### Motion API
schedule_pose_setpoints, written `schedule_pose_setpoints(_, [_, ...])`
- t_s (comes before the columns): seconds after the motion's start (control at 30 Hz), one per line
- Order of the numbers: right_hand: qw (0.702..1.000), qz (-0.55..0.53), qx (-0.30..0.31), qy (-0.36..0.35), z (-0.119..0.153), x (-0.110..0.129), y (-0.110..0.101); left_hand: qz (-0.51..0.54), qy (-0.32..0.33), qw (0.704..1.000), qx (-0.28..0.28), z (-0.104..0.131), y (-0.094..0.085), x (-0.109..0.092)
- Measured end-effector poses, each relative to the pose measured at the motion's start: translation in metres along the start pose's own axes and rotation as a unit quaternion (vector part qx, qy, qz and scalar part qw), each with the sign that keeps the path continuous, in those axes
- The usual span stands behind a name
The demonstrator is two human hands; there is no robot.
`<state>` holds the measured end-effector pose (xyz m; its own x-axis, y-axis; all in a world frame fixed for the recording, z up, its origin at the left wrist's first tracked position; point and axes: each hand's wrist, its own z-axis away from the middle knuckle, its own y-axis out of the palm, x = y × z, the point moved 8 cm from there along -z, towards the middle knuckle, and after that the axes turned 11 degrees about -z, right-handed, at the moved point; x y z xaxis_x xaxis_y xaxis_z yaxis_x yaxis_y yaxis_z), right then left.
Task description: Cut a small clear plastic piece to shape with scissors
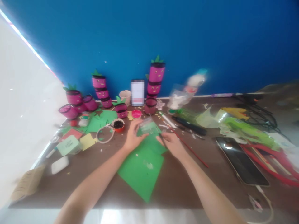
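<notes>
My left hand (pixel 135 137) is curled at the middle of the table, its thumb and fingers round the left edge of a clear plastic piece (pixel 147 126), slightly blurred. Green paper sheets (pixel 142 168) lie below it. From the right, my right hand (pixel 171 143) holds a slim dark tool (pixel 162 140) that points away to the upper left; blur hides its exact kind. A pink lid (pixel 136 114) and a small red pot with dark contents (pixel 118 125) sit just beyond my left hand.
Pink cup stacks with green paper leaves (pixel 156 74) stand along the blue wall (pixel 149 34), beside a propped-up phone (pixel 137 93). At left are a tape ring (pixel 105 134) and paper notes (pixel 87 142). To the right lie a thin red stick (pixel 191 149), a black phone (pixel 241 160) and cables (pixel 259 105).
</notes>
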<state>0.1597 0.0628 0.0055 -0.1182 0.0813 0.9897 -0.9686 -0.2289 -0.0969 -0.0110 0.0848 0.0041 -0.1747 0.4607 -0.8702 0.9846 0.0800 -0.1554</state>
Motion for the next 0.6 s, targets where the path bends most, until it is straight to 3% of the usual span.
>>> schedule_pose_setpoints(0.23, [1.000, -0.012, 0.020, 0.015, -0.0008, -0.0047, -0.0013, -0.076, 0.072, 0.995, -0.004, 0.0008, -0.0011, -0.0068])
schedule_pose_setpoints(0.47, [1.000, -0.002, 0.002, 0.014, 0.0016, 0.0020, -0.0018, -0.094, 0.071, 0.993, -0.012, 0.0011, -0.0022, -0.0084])
schedule_pose_setpoints(0.6, [1.000, -0.010, -0.001, 0.011, 0.0006, -0.0002, -0.0006, -0.099, 0.063, 0.993, 0.020, 0.0025, 0.0039, -0.0114])
